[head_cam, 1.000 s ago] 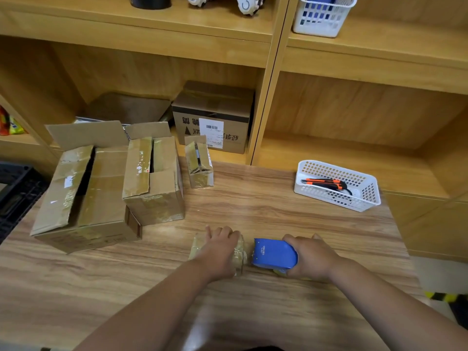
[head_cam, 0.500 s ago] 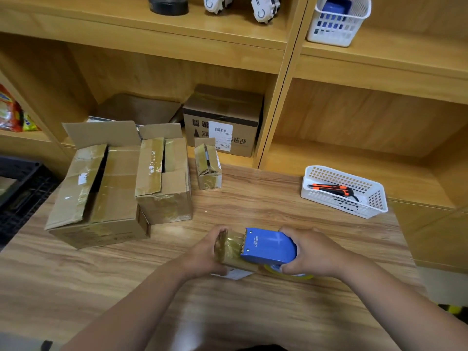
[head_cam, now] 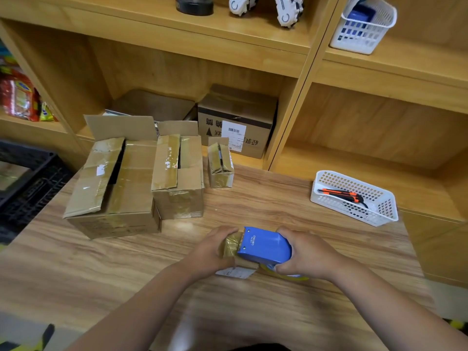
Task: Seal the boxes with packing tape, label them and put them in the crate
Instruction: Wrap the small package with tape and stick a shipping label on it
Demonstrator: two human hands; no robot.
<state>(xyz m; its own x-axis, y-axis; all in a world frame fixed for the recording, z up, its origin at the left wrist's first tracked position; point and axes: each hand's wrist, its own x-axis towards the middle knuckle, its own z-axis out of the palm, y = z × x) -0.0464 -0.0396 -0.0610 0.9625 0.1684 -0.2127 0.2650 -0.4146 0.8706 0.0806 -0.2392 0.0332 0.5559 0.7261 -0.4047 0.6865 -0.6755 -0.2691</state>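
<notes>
packing room: wooden shelves (head_cam: 253, 44), cardboard boxes (head_cam: 119, 188)

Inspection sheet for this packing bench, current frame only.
Surface: wooden table, carrying boxes and a basket.
Job's things: small box under the blue tape dispenser; large box, medium box and tiny box behind, flaps open; black crate at left.
Clutter: white basket holding a utility knife; paper slip by the small box.
Grippers: left hand grips the small box; right hand grips the tape dispenser.
Cables: nothing seen.
Surroundings: wooden shelves with a labelled carton, upper basket, snack packets.
</notes>
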